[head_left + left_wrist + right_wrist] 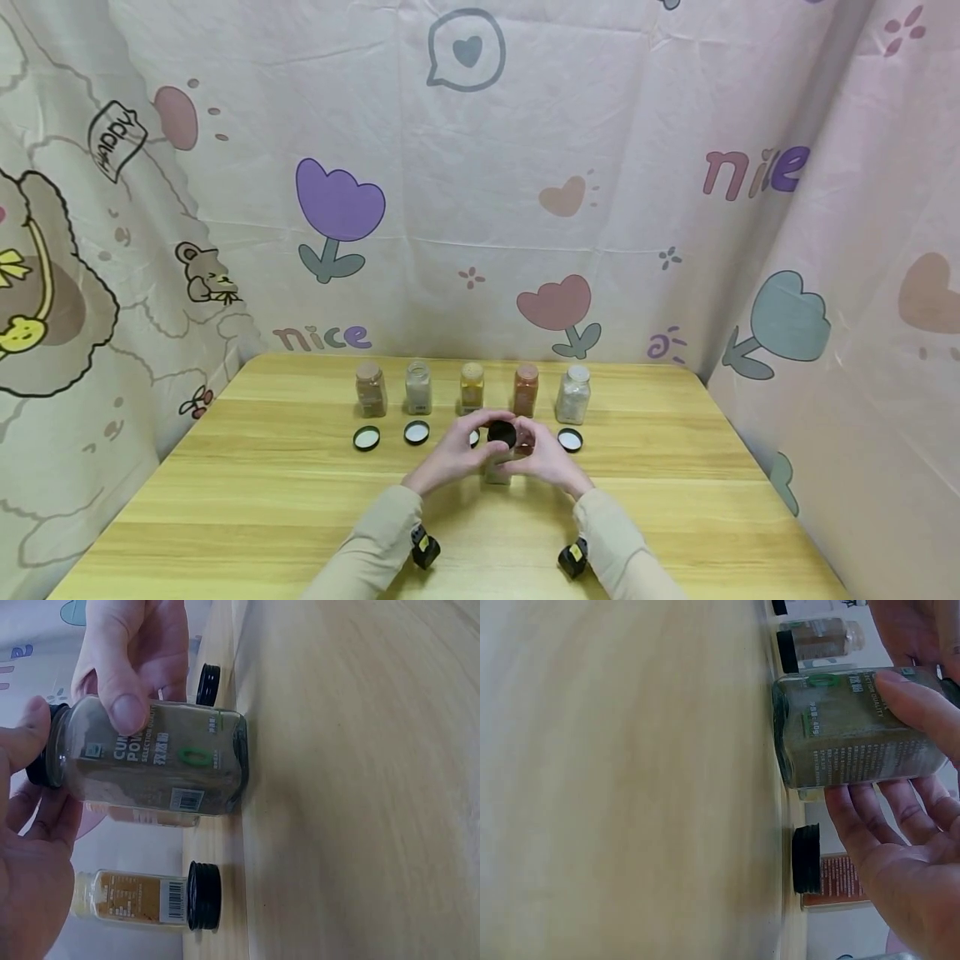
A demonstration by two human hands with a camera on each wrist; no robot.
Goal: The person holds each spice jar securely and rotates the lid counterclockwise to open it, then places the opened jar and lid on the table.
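A squarish clear jar of cumin powder (pixel 161 761) stands upright between both hands, near the middle of the table. On its mouth sits a black screw lid (pixel 502 433). My left hand (pixel 457 454) pinches that lid between thumb and fingers. Lower down, my right hand (pixel 551 458) grips the jar's body, its thumb (pixel 911 697) across the label and the other fingers round the far side. In the head view the hands hide much of the jar; only its lower part shows beneath them.
Behind the hands stand a brown jar (pixel 371 392), a pale jar (pixel 418 393), a yellow jar (pixel 472 387), a red jar (pixel 526 392) and a white jar (pixel 573 396). Several black-rimmed lids (pixel 367 438) lie before them. A patterned curtain (pixel 450 167) hangs behind the table.
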